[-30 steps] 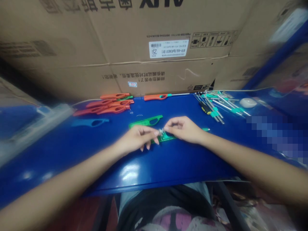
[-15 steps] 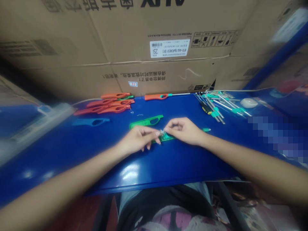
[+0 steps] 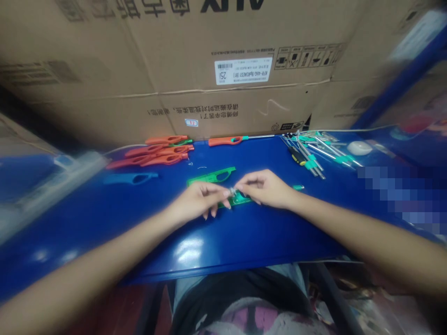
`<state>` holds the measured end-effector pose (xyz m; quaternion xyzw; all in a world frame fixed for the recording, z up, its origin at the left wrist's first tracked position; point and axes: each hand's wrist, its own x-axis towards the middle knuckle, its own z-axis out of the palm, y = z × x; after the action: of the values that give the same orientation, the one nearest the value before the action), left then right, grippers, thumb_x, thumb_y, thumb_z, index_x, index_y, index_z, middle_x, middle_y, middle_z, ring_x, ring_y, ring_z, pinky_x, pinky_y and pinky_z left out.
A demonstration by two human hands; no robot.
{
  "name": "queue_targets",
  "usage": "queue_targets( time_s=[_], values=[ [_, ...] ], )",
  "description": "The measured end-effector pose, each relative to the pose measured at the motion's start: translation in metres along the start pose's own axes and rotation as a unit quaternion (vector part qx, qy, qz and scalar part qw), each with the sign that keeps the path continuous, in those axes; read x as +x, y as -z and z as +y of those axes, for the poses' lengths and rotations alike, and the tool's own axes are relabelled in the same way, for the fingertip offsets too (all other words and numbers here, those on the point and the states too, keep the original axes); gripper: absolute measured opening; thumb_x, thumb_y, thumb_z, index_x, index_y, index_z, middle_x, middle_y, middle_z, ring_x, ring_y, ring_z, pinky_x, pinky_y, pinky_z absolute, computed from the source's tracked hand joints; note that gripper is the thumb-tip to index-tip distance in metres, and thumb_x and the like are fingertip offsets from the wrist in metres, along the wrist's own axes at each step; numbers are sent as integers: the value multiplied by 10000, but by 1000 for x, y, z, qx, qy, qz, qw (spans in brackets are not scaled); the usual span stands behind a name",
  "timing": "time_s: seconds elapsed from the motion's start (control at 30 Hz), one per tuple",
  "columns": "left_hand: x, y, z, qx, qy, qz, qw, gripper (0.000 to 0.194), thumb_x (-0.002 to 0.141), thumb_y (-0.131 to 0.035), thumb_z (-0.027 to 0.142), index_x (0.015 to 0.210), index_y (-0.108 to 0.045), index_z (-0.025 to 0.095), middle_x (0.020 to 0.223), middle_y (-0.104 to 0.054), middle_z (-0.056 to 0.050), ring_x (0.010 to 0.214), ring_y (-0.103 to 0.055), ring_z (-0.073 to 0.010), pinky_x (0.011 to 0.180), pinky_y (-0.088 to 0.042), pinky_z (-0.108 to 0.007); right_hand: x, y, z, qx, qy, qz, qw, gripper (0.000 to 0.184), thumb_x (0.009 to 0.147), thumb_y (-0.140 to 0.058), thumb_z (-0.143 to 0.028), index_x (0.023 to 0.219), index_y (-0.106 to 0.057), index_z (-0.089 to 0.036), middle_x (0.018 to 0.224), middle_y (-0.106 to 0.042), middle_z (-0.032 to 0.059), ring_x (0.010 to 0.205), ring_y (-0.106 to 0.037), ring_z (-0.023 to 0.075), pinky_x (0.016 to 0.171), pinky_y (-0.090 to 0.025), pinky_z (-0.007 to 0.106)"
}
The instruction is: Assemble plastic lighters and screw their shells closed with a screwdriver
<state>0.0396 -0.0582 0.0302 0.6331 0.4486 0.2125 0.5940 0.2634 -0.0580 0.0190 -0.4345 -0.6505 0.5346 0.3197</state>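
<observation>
In the head view, pinching a small pale part [image 3: 232, 191] between thumb and fingers of the left hand [image 3: 197, 201], over a green shell [image 3: 240, 200] on the blue table [image 3: 223, 242]. Reaching in beside it with the right hand [image 3: 268, 188]; too small to tell whether gripping it too. Working near a second green shell [image 3: 206, 178].

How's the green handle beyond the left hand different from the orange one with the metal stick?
The orange handle has a metal rod; the green handle shows none. The green handle lies near the left hand; the orange handle farther back, by the cardboard. Both have an oval hole and lie on the blue table.
</observation>
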Motion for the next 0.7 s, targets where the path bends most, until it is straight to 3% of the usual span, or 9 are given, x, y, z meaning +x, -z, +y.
queue_targets(
  time_s=[0.17, 0.4, 0.7],
  values=[
    [0, 1, -1, 3, -2, -5, 1000, 354, 853, -712, 436, 999, -770, 118, 879, -778, -91, 472, -553, -70, 364, -397, -159, 0, 2, 2, -9, 39, -7, 999, 324, 829, -715, -443, 938, -728, -139, 789, -692, 21, 455, -479, 46, 413, -372, 205],
    [0, 0, -1, -11, -4, 1, 1000, 371, 845, -716, 446, 1003, -766, 115, 880, -777, -93, 468, -546, -68, 359, -396, -159, -1, 4, -2, 2, -2, -8, 1000, 292, 816, -738, -426, 869, -655, -150, 530, -530, -68, 414, -423, 48, 392, -302, 197],
    [0, -2, -1, -8, -9, 9, 1000, 383, 846, -708, 467, 979, -768, 113, 895, -778, -101, 470, -541, -69, 367, -400, -166, 2, 1, 1, 17, 2, 13, 1000, 400, 744, -783, -523, 799, -649, -150, 584, -542, -49, 477, -410, 54, 443, -277, 214]
  ],
)
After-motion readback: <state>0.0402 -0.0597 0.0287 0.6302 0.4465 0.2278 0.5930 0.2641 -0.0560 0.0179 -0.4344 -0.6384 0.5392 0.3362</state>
